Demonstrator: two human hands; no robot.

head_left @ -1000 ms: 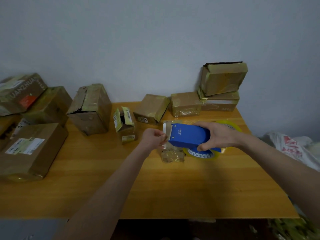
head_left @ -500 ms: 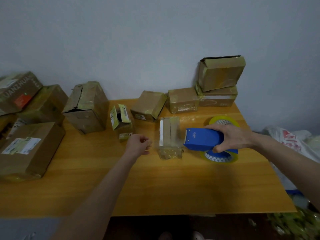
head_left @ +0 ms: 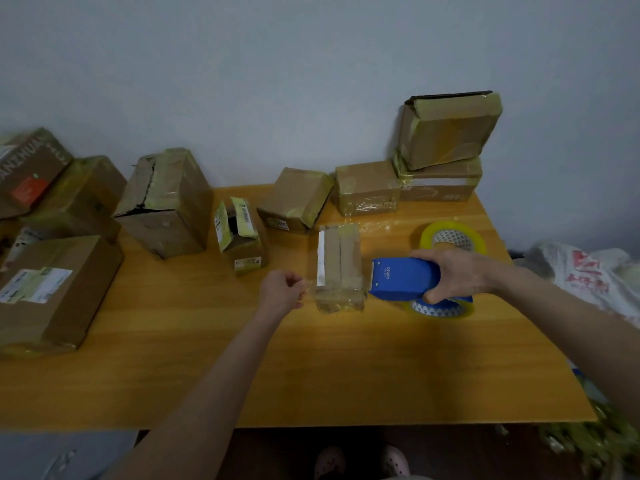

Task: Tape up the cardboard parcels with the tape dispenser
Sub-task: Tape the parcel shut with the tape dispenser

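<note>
The right grip (head_left: 457, 275) (a bare hand) wraps over the back of the blue tape dispenser (head_left: 401, 278), thumb underneath and fingers curled across the top. The dispenser's roll of clear yellowish tape (head_left: 441, 309) shows below the wrist. The dispenser's mouth points to 9 o'clock, just beside the small parcel (head_left: 337, 268), which lies near the middle of the table (head_left: 346, 375).

At the parcel's 9 o'clock the left grip (head_left: 280, 292) is curled, its thumb and forefinger pinching what looks like the tape end (head_left: 305, 286), a thin clear strip reaching toward the parcel; whether it touches the cardboard is hard to tell.

At 12 o'clock from the right grip a spare tape roll (head_left: 452, 237) lies flat on the table. Along the wall, from the small parcel's 11 to 1 o'clock, sit a tilted taped box (head_left: 294, 200), a squarer taped box (head_left: 367, 188) and a stack of two boxes (head_left: 443, 150), the upper one tipped. At 10 o'clock stands a little open box (head_left: 239, 233), beyond it a torn big box (head_left: 166, 202). More large cartons (head_left: 45, 289) crowd the 9 o'clock edge.
</note>
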